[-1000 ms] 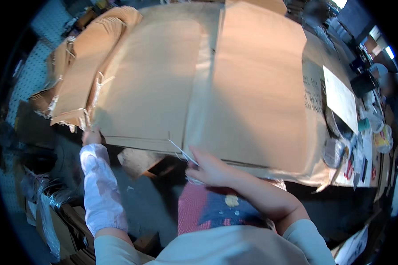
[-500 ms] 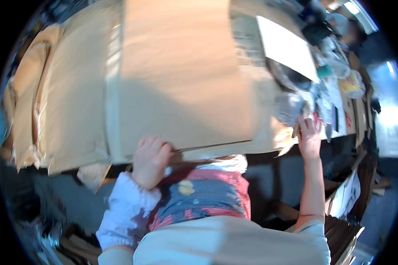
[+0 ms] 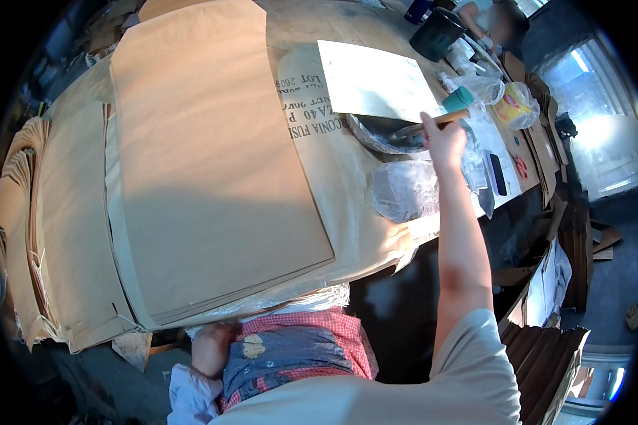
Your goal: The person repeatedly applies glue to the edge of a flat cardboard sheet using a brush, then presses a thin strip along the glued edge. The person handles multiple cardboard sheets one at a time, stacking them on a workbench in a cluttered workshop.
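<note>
My right hand (image 3: pixel 446 147) reaches out over the table and is closed round a wooden-handled brush (image 3: pixel 455 115). The brush lies slantwise, its far end down in a dark bowl (image 3: pixel 361 134) with a plastic-covered rim. A white sheet (image 3: pixel 376 81) covers the bowl's far side. Down at the table's near edge is my left hand (image 3: pixel 211 348), in a pale sleeve cover; its fingers are in shadow and partly hidden. Close by it lies a stack of large brown paper sacks (image 3: pixel 213 170), with printed sack paper beneath.
Folded brown sacks (image 3: pixel 21 205) stand at the left. Right of the bowl are a clear plastic bag (image 3: pixel 404 190), a teal cup (image 3: pixel 459 99), a phone (image 3: pixel 498 175), red scissors (image 3: pixel 521 167) and a yellow-labelled package (image 3: pixel 515 106). A black bucket (image 3: pixel 437 33) and another person (image 3: pixel 485 21) are farther back.
My right hand has moved forward from beside the plastic bag to the bowl, now gripping the brush. My left hand has dropped from the sacks' front edge. The view has shifted right.
</note>
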`<state>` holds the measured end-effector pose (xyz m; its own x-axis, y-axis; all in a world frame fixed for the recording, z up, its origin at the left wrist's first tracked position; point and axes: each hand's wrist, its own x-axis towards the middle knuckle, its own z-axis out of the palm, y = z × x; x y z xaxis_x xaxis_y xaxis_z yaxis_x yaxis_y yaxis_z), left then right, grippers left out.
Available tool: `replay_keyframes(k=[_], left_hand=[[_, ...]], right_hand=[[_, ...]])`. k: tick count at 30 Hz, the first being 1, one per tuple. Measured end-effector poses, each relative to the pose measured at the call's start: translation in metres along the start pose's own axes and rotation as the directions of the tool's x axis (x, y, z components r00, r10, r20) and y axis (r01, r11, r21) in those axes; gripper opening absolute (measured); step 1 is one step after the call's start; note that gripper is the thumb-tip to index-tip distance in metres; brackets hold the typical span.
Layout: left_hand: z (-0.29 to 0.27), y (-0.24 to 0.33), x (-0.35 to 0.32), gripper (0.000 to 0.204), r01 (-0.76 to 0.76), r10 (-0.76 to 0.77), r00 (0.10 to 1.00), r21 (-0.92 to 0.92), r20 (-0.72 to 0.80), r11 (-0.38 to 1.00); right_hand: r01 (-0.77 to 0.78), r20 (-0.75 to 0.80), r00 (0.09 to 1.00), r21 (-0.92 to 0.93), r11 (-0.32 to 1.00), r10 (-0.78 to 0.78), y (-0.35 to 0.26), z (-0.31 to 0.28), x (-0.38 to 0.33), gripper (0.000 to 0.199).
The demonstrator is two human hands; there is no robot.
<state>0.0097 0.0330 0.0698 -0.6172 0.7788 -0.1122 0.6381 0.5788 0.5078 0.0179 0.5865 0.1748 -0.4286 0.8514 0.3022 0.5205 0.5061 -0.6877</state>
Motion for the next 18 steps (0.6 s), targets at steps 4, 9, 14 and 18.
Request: replay_keyframes(k=[4, 9, 14, 18], left_hand=[[0.031, -0.045, -0.013, 0.015, 0.064, -0.049, 0.996, 0.214, -0.075, 0.975], [0.035, -0.049, -0.006, 0.014, -0.084, 0.122, 0.983, 0.249, -0.141, 0.965], [-0.019, -0.001, -0.028, 0.019, -0.115, 0.148, 0.974, 0.188, -0.173, 0.975], [-0.04, 0.003, -0.038, 0.009, 0.227, -0.269, 0.963, -0.461, -0.026, 0.858]], right_hand=[[-0.021, -0.029, 0.999, 0.326, 0.945, 0.032, -0.013, -0.012, -0.005, 0.033], [-0.002, 0.064, 0.998, -0.104, 0.995, 0.009, 0.015, -0.005, 0.016, 0.045], [0.13, -0.045, 0.989, -0.2, 0.971, -0.141, -0.031, -0.022, 0.02, 0.051], [0.096, 0.025, 0.991, 0.554, 0.827, -0.132, -0.079, -0.032, -0.09, 0.013]])
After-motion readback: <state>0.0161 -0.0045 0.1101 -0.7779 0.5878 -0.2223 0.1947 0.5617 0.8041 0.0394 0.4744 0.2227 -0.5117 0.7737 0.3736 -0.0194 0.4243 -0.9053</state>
